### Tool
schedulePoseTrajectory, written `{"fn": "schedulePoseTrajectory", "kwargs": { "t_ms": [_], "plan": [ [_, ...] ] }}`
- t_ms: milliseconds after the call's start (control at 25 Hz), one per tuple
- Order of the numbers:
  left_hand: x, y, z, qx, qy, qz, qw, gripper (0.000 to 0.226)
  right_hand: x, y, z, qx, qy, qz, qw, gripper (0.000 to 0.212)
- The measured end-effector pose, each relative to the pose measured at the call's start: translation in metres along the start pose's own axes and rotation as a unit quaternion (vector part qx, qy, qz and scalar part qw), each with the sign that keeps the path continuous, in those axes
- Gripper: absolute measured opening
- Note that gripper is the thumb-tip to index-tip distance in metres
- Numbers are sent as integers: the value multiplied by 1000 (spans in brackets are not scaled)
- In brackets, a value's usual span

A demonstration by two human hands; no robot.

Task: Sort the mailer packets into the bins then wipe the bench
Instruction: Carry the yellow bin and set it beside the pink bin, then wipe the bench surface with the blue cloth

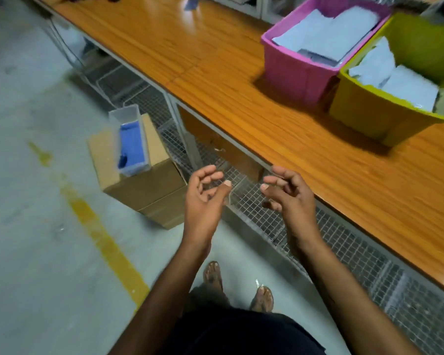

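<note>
Head view, tilted, somewhat blurred. Left hand (205,198) and right hand (289,194) raised side by side in mid-air, palms turned toward each other, fingers loosely curled, thumbs pointing at one another across a gap. Both empty and relaxed; neither touches anything. They hang just off the near edge of the long orange wood-grain bench (215,73), above the wire mesh shelf (344,252) beneath it.

From the hands, 1 o'clock: pink plastic bin (292,70) standing on the bench. 2 o'clock: yellow-green plastic bin (364,116), right against the pink one or just beside it; cannot tell which. White mailer packets (326,34) lie in both bins, overlapping flat in the pink and at least two in the yellow-green.

10 o'clock from the left hand: brown cardboard box (144,193) on the grey concrete floor (36,226), near the bench frame. On its top sits a clear plastic tub (128,116) holding a blue cloth (132,144); a small dark item at the cloth's near end is too blurred to identify.

8 o'clock: worn yellow painted line (100,231) running diagonally across the floor. 6 o'clock: the person's sandalled feet (213,275), dark clothing below them at the frame's bottom edge.

11 o'clock, far end of the bench: a few small objects, too blurred to name.
</note>
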State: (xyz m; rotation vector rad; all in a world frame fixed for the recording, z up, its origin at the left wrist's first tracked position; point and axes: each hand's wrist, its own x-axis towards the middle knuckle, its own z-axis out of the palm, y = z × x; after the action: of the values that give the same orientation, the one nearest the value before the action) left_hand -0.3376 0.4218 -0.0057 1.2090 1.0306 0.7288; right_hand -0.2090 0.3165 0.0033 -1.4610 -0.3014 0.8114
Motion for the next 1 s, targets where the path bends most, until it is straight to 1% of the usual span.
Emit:
{"fn": "schedulePoseTrajectory", "kwargs": {
  "t_ms": [120, 200, 320, 480, 600, 680, 720, 760, 840, 960, 1000],
  "plan": [
    [14, 2, -40, -37, 68, -20, 997, 30, 11, 8, 48, 15, -56, 55, 997, 34],
    [30, 4, -66, -42, 95, -24, 994, 25, 20, 11, 82, 11, -79, 67, 995, 33],
    [64, 7, -113, -48, 121, -27, 991, 18, 38, 18, 144, 2, -98, 75, 992, 32],
    [128, 11, -191, -28, 157, -19, 987, 18, 70, 34, 239, -1, -110, 89, 990, 32],
    [177, 1, -245, 0, 196, -31, 980, 16, 103, 56, 309, -71, -112, 64, 989, 34],
    [212, -14, -275, 32, 202, -51, 977, 15, 129, 73, 356, -162, -109, 23, 981, 37],
    [228, -22, -285, 49, 200, -61, 977, 15, 143, 81, 375, -227, -112, -5, 967, 37],
    [243, -30, -293, 64, 196, -69, 976, 15, 157, 89, 394, -299, -118, -28, 947, 38],
    [266, -40, -299, 92, 178, -79, 977, 18, 183, 104, 424, -426, -127, -59, 894, 42],
    [292, -60, -303, 154, 145, -75, 974, 26, 212, 131, 459, -558, -143, -78, 813, 34],
    [296, -67, -303, 176, 135, -68, 973, 27, 219, 141, 465, -596, -145, -70, 786, 36]
  ]
}}
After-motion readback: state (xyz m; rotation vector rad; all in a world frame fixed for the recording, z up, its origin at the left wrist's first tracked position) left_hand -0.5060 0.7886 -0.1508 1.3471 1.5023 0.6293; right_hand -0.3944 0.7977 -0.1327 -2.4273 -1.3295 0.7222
